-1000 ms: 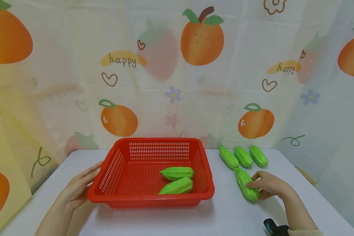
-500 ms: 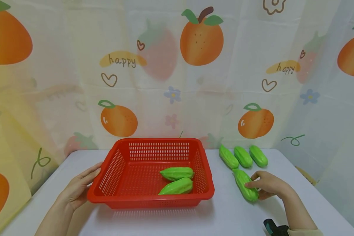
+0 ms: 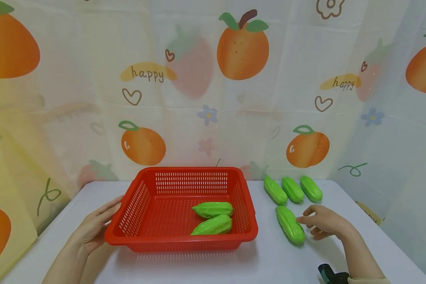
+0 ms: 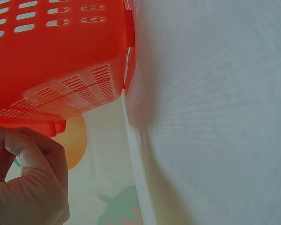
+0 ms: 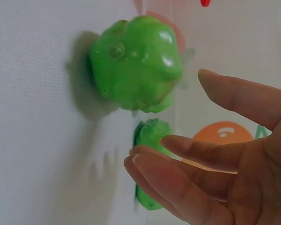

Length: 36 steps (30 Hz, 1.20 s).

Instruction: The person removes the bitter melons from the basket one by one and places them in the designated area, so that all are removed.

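My left hand (image 3: 94, 227) grips the left rim of a red plastic basket (image 3: 181, 238), thumb and fingers at its edge. In the left wrist view the curled fingers of that hand (image 4: 30, 178) meet the rim. Two green bitter melons, one (image 3: 213, 210) behind the other (image 3: 213, 225), lie in the basket's right part. My right hand (image 3: 324, 223) is just right of a single bitter melon (image 3: 290, 225) on the table. Seen from the right wrist, its fingers are loosely spread with nothing held, a gap separating them from the melon's rounded end (image 5: 136, 65).
Behind the single melon, three more bitter melons (image 3: 293, 190) stand in a row at the table's back right. A fruit-printed curtain (image 3: 234, 118) hangs along the back. The white table (image 3: 269, 260) has its right edge beside my right arm.
My right hand has let go of the single bitter melon, which has shifted slightly left and turned a little. My left hand and the basket have stayed put.
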Motion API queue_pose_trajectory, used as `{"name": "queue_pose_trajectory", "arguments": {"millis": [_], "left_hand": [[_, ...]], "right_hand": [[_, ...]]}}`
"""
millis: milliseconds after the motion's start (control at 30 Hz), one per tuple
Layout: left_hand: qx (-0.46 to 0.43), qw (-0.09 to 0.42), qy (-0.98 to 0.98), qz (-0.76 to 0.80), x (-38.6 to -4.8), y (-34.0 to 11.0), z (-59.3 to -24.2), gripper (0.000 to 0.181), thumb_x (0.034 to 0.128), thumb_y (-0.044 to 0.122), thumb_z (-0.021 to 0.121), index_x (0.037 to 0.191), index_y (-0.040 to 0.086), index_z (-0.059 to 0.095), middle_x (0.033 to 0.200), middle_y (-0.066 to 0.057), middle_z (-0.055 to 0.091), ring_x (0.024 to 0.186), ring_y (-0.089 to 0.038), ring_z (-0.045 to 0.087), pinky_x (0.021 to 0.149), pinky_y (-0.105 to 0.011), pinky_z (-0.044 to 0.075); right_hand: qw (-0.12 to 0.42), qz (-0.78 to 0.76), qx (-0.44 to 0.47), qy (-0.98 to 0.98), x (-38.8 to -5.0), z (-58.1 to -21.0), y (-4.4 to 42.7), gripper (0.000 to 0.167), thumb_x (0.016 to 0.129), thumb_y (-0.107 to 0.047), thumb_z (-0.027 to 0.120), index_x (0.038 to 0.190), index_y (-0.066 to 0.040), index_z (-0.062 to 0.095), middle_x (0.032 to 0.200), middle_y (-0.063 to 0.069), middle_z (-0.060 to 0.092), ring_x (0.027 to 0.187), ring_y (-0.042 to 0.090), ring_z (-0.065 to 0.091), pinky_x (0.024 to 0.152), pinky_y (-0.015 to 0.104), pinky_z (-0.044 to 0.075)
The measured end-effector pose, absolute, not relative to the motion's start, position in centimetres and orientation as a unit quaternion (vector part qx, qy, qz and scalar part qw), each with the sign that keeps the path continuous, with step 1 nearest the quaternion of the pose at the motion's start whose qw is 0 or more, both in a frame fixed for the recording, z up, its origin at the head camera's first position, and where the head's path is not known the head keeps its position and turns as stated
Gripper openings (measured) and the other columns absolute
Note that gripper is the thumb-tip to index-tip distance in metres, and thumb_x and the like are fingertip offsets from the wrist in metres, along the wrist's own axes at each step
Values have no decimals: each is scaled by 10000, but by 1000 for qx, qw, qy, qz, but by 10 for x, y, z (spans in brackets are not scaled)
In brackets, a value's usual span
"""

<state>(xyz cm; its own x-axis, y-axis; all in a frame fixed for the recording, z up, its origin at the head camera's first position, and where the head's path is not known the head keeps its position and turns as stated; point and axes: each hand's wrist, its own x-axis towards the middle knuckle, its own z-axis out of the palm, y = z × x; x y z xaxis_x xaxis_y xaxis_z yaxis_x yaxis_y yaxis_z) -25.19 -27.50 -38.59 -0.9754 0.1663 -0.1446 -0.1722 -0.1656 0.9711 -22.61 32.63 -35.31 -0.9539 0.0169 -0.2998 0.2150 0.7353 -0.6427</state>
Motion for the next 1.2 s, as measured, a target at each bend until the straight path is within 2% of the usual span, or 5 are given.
{"name": "queue_pose_trajectory", "arguments": {"millis": [467, 667, 1100, 1200], "left_hand": [[-5, 113, 635, 764, -252, -274, -385, 308, 1045, 300, 484, 995, 522, 691, 981, 203, 713, 880, -44, 666, 750, -276, 586], [-7, 113, 636, 763, -252, -274, -385, 306, 1045, 308, 482, 990, 527, 687, 977, 202, 711, 878, -48, 668, 751, -277, 587], [-14, 113, 635, 764, -251, -274, -384, 302, 1042, 309, 491, 981, 525, 692, 975, 200, 710, 877, -47, 667, 752, -273, 587], [-11, 113, 635, 764, -251, -274, -384, 306, 1043, 305, 487, 983, 525, 691, 974, 199, 710, 878, -45, 666, 751, -274, 587]], "right_hand": [[83, -321, 60, 942, -224, -338, 325, 700, 925, -430, 657, 1316, 123, 476, 1230, 348, 583, 903, 264, 668, 706, 348, 605], [58, -337, 40, 939, -220, -329, 317, 638, 947, -383, 638, 1336, 95, 471, 1257, 325, 606, 961, 307, 676, 750, 372, 605], [1, -347, -5, 938, -216, -318, 289, 514, 953, -345, 644, 1298, 21, 540, 1237, 249, 630, 834, 207, 716, 788, 387, 602], [-12, -351, -20, 936, -219, -317, 282, 477, 952, -308, 646, 1284, 24, 559, 1220, 236, 639, 864, 200, 705, 779, 376, 605]]}}
